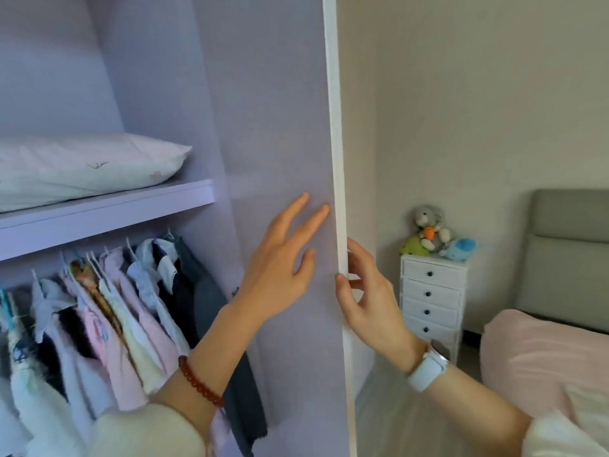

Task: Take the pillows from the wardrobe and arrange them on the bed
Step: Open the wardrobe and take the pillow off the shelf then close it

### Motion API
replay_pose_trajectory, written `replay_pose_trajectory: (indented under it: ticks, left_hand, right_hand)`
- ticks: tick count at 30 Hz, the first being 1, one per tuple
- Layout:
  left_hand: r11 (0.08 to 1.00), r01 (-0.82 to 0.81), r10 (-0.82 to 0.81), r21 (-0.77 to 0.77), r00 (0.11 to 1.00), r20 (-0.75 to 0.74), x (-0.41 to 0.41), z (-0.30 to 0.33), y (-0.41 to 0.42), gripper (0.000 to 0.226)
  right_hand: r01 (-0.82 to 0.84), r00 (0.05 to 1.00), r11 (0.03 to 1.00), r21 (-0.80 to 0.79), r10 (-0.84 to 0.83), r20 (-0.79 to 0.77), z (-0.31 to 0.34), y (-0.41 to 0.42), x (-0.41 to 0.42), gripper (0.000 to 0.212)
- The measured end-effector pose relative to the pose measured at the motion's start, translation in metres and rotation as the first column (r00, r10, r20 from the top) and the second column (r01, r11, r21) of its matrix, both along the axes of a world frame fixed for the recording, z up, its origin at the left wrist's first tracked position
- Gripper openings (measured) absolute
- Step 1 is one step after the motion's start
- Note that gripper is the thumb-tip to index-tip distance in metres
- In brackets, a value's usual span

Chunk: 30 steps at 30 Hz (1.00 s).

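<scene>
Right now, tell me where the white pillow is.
The white pillow lies at the left of the head view, on the lilac wardrobe shelf above the hanging clothes, left of the open wardrobe door.

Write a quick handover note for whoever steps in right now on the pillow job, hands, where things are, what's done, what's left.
Left hand: open, flat against the inner face of the wardrobe door.
Right hand: fingers curled around the door's white edge.
Pillow: lying on the wardrobe shelf above the hanging clothes, untouched.
Bed: at right, pink cover, no pillow visible on the part in view.
Done: door open.
Left: take the pillow out and arrange it on the bed; any further pillows are out of view.
</scene>
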<state>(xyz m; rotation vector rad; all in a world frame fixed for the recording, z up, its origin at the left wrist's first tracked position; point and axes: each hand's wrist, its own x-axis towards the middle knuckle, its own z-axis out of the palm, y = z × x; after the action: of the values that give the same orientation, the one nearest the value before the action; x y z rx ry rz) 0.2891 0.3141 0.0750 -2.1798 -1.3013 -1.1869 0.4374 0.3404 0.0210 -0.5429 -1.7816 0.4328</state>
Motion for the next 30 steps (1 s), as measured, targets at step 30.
replay_pose_trajectory:
  ticks: [30]
  left_hand:
    - [0.854, -0.519, 0.519, 0.033, 0.855, 0.024, -0.155, 0.033, -0.013, 0.033]
  right_hand:
    - [0.156, 0.963, 0.974, 0.162, -0.187, 0.197, 0.044, 0.028, -0.141, 0.044]
